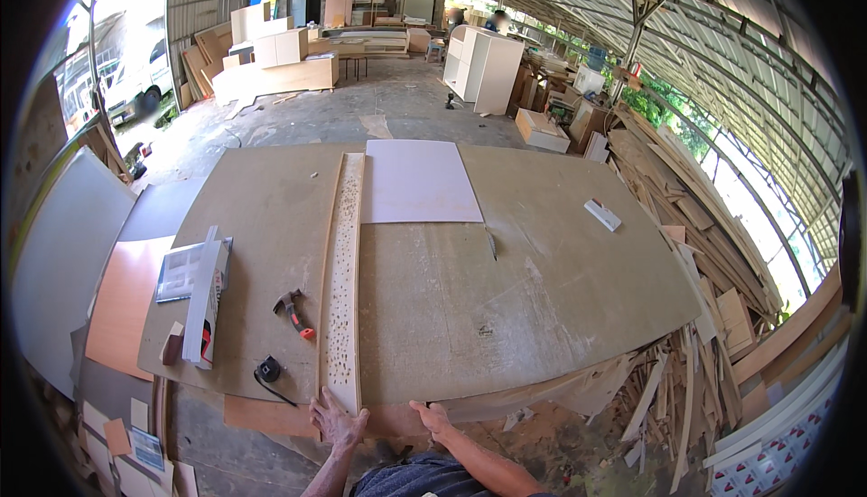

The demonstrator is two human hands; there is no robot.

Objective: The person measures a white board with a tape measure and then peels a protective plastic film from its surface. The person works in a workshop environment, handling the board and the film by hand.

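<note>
I see my left hand at the near end of a long narrow strip of board, its fingers spread wide and laid against the strip's end rather than wrapped around it. My right hand rests on the near edge of the big brown surface, just right of the strip; its fingers are curled at that edge, and I cannot tell whether they pinch anything. The strip runs straight away from my left fingers across the surface, its face pitted with small holes. At its far end, to the right, a pale square panel lies flat, touching the strip's side. Left of my left fingers, near them, lies a black tape measure; farther out sits a hammer with a red grip, then a long white box. Well beyond my right fingers lies a small white block.
</note>
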